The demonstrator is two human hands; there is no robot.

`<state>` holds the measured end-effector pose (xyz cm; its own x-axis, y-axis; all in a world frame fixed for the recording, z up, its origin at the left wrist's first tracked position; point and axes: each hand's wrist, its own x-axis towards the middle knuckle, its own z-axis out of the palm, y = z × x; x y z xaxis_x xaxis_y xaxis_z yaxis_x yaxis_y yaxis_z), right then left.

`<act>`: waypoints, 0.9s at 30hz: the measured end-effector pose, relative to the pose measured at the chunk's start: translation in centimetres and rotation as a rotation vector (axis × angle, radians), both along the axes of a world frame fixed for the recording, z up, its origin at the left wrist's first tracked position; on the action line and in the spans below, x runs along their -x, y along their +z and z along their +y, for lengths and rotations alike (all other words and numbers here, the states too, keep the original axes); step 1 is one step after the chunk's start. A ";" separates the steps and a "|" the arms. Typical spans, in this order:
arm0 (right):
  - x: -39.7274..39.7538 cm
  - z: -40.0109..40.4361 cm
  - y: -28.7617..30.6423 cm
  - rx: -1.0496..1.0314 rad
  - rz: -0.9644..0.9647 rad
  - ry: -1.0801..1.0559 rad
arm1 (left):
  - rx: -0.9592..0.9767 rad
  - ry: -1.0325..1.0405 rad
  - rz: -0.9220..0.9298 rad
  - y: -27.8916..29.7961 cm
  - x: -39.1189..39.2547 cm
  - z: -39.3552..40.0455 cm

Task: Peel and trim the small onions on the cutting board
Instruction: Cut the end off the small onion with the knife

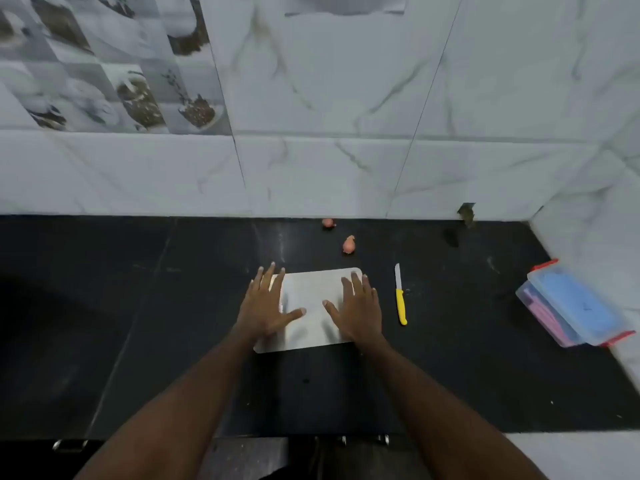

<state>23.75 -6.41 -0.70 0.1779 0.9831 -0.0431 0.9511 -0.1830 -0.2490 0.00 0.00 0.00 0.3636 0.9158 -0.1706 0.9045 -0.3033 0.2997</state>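
A white cutting board (311, 292) lies on the black counter with nothing on it but my hands. My left hand (265, 304) lies flat over its left edge, fingers spread and straight. My right hand (358, 308) lies flat over its right side in the same way. Two small pinkish onions sit on the counter beyond the board: one onion (349, 244) a little behind its far right corner, the other onion (327, 222) against the wall. A knife with a yellow handle (400, 296) lies just right of the board, blade pointing away from me.
A clear plastic box (571, 306) with red clips and blue contents stands at the right, by the side wall. Marble-tiled walls close the counter (138, 306) at the back and right. A dark stain and debris (452, 237) lie near the back right corner.
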 end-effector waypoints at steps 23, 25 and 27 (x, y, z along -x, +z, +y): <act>-4.7 2.7 -2.6 -0.173 0.020 -0.495 | -0.070 -0.234 -0.084 -0.6 -5.1 10.1; -6.2 3.1 -2.5 -0.138 0.046 -0.664 | -0.026 -0.180 -0.244 0.0 -8.6 11.9; -7.4 3.0 -2.6 -0.121 0.097 -0.755 | 0.039 -0.090 -0.357 0.0 -12.2 13.4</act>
